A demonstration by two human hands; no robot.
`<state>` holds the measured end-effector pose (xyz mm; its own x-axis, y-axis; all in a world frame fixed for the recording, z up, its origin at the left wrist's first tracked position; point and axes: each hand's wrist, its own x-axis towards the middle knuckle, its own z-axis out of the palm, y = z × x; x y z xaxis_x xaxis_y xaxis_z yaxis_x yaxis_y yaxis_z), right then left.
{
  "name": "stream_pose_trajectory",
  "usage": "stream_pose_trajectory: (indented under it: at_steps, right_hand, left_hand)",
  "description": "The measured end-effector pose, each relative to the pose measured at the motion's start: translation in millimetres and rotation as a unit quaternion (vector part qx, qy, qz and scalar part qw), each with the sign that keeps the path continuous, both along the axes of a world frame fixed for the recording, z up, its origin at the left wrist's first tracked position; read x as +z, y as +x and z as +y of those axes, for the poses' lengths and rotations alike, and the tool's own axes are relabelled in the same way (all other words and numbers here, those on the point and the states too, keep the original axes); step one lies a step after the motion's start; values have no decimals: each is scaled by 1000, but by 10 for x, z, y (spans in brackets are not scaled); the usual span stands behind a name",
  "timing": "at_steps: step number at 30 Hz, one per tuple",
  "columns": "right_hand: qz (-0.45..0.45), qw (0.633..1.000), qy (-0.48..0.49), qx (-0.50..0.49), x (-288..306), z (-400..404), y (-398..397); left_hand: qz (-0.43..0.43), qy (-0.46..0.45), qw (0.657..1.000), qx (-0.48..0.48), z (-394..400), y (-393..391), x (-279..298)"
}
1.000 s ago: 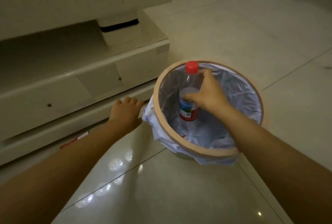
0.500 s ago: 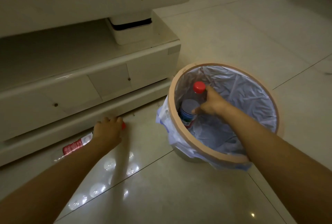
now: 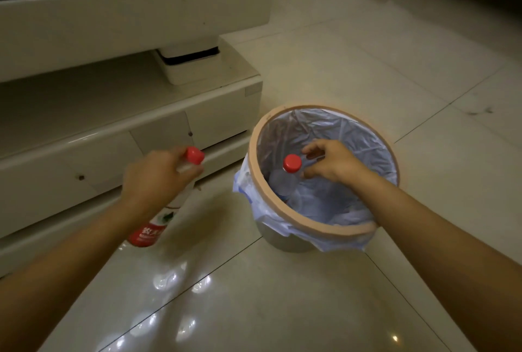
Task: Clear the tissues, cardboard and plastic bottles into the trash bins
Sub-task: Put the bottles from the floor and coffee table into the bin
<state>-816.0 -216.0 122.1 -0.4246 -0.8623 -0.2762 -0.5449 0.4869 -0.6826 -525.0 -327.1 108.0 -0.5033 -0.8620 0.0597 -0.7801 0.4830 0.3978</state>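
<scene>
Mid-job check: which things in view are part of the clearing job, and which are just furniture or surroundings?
Part of the job:
- bottle in the bin, red-capped, leaning against the liner
- second red-capped bottle, gripped near its neck by the left hand
- lined trash bin
- right hand, over the bin, fingers loose by the binned bottle

Just surroundings:
- cream TV cabinet
- tiled floor

Head-worn view, angled down, close over floor (image 3: 282, 309)
</scene>
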Motion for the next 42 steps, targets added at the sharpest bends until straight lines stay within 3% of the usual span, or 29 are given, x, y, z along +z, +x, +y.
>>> stream_pose_trajectory:
  at_steps: [5, 12, 18, 22, 27, 42]
  right_hand:
    - [-15, 1000, -16, -10, 144, 113, 39]
    - [-96, 992, -56, -53, 273, 253, 151]
    - [-111, 989, -79, -49, 273, 405, 142]
    - [-120, 987, -83, -62, 252, 484, 92]
    - [-124, 984, -95, -81, 253, 483, 86]
    - [-110, 987, -93, -75, 248, 496, 121]
  left_hand:
    - [182, 12, 983, 14, 29, -143, 735]
    - [383, 8, 923, -41, 305, -480, 1624]
    - [434, 6, 892, -125, 547, -856, 1925]
    - [479, 88, 866, -111, 636, -1079, 1833]
    - [528, 113, 838, -81, 683, -1231, 1745]
    - [541, 135, 827, -67, 660, -1392, 1713]
